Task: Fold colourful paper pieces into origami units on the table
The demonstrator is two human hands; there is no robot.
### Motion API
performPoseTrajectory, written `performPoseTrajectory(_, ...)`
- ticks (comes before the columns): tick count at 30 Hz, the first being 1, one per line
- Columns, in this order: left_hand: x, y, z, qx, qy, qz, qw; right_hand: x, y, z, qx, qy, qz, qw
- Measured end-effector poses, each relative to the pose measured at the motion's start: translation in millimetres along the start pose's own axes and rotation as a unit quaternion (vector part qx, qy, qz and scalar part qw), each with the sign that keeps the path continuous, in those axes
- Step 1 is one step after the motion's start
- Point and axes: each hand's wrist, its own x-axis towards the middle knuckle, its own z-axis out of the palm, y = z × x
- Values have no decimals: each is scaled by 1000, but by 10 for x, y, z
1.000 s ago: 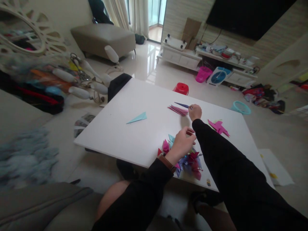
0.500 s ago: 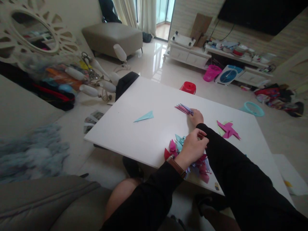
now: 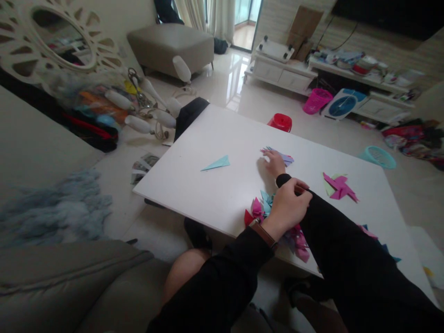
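Observation:
A fanned stack of folded paper pieces (image 3: 287, 159), purple and pink, lies on the white table (image 3: 194, 138). My right hand (image 3: 275, 164) reaches over the stack's left end, fingers spread; whether they touch the paper is unclear. In front of my right forearm hangs my left hand (image 3: 289, 206), wearing a brown-strapped watch. Its fingers curl loosely with a gap at the thumb, and nothing shows in them. Beneath it, partly hidden, is a heap of folded paper (image 3: 256, 209) in pink, red and teal. One light-blue folded paper triangle (image 3: 219, 163) lies apart to the left.
A pink and green paper pinwheel shape (image 3: 340, 186) lies on the right side of the table. Blue and pink paper (image 3: 385, 247) shows beyond my right sleeve. Past the far edge stands a red stool (image 3: 280, 122); a teal basket (image 3: 379, 157) sits on the floor.
My right hand has moved left along the paper stack, and its fingers have spread off the right end they held. My left hand stays loosely curled by the right forearm. The view has shifted slightly.

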Motion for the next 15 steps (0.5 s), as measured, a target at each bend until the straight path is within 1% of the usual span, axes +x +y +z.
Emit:
performPoseTrajectory(2,-4,24,-19,3,12,10,1000,86,-380,141,32,-50,-81,995)
performPoseTrajectory(4,-8,40,-40,8,22,21,1000,146,-779,296,51,-100,-147,983)
performPoseTrajectory(6,-11,52,-63,17,32,34,999,185,-1134,434,54,-137,-193,970)
performPoseTrajectory(8,-10,65,-91,26,46,47,997,213,-1406,532,45,-164,-220,961)
performPoseTrajectory(11,6,91,-136,25,61,64,996,250,-1641,590,2,-193,-228,954)
performPoseTrajectory(15,30,124,-183,5,67,75,995,281,-1744,556,-57,-206,-229,950)
